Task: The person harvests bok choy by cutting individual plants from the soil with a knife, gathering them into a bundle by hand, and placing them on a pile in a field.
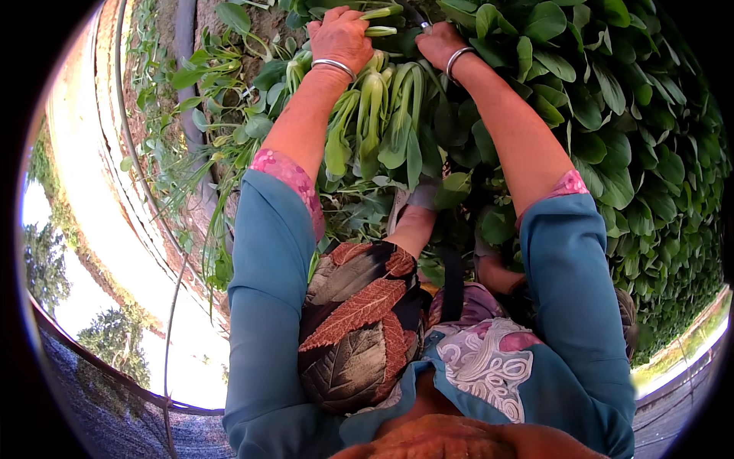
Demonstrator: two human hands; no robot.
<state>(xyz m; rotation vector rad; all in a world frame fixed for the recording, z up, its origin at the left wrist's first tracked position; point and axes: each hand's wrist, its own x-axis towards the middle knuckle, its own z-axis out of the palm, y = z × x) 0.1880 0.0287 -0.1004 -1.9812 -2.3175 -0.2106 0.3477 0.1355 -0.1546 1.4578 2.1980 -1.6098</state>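
Note:
Near the top of the view, my left hand (341, 39) is closed around leafy greens, and pale green stalks (381, 31) stick out from it towards the right. Across from it, my right hand (441, 45) grips a hand tool (425, 25) with a metal collar; its dark far part runs up to the picture's top edge, so its shape is unclear. Below and between both hands lie several bunches of bok choy (373, 100), with pale stem bases up and leaves towards me. Each wrist bears a silver bangle.
A dense bed of leafy greens (613, 132) fills the right side. On the left, smaller plants grow beside a dark hose (186, 34) and a thin curved pipe (123, 103). My foot (398, 206) rests among the plants, below the bunches.

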